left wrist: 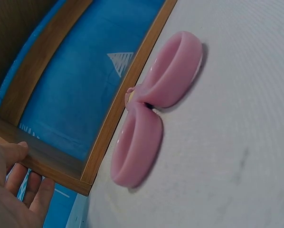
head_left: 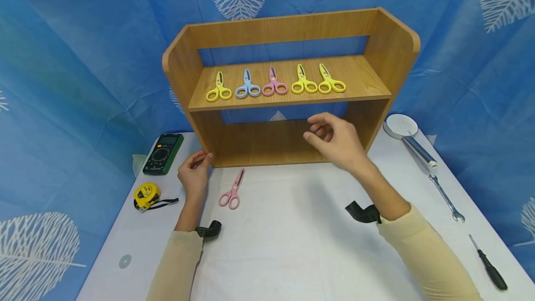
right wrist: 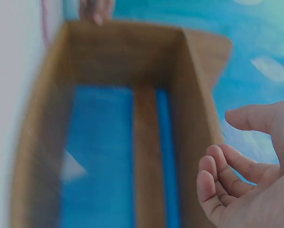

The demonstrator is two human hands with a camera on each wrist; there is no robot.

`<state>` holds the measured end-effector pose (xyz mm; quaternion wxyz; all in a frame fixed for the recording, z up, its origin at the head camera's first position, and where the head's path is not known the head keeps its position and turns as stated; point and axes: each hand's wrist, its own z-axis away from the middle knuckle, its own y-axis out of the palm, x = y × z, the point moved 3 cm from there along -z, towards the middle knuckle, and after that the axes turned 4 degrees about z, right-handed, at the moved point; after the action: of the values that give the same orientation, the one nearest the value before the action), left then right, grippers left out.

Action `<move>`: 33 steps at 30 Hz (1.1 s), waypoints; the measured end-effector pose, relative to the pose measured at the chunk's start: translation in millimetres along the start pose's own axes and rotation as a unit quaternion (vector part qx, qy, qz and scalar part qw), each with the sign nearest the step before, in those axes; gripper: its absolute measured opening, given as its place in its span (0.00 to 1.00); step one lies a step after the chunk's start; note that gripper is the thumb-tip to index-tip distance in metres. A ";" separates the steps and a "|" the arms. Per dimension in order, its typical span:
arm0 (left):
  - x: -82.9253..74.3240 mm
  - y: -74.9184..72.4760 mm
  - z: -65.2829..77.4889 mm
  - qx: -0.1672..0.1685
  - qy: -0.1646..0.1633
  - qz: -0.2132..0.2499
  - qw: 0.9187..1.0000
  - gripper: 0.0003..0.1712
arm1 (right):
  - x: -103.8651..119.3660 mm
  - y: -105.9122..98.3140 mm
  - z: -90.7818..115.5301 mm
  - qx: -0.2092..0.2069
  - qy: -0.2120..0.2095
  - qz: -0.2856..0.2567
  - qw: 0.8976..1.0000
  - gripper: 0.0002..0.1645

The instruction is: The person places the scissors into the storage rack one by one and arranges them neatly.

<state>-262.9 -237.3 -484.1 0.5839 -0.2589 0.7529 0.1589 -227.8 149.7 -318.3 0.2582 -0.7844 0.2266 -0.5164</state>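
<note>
A wooden desktop shelf stands at the back of the table. My left hand pinches the front edge of its left side panel; in the left wrist view the thumb lies inside the panel and the fingers outside. Beside that hand, pink scissors lie on the table, blades towards the shelf. My right hand is raised in front of the lower compartment, fingers loosely bent, holding nothing. Along the upper board lie yellow scissors, blue scissors, pink scissors and two more yellow scissors.
To the left on the white table are a green-edged multimeter, a yellow tape measure and a small grey disc. Down the right side lie a magnifying glass, a wrench and a screwdriver. Blue patterned cloth hangs behind.
</note>
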 end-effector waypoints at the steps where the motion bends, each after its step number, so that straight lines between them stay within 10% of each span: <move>1: -0.1 -0.3 -0.1 0.000 0.002 0.001 1.000 0.18 | -0.3 11.4 4.9 0.017 0.000 -0.008 1.000 0.20; 21: -0.1 -2.5 -4.3 -0.012 0.000 0.012 1.000 0.16 | -6.1 203.2 44.4 0.198 0.053 -0.097 0.974 0.34; 33: 1.9 -0.3 -1.6 -0.002 -0.002 0.005 1.000 0.17 | 1.7 252.8 47.5 0.178 0.074 0.045 0.980 0.36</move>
<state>-264.4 -238.8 -485.5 0.5840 -0.2563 0.7527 0.1636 -205.6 -36.4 -494.6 0.3993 -0.6744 0.1846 -0.5931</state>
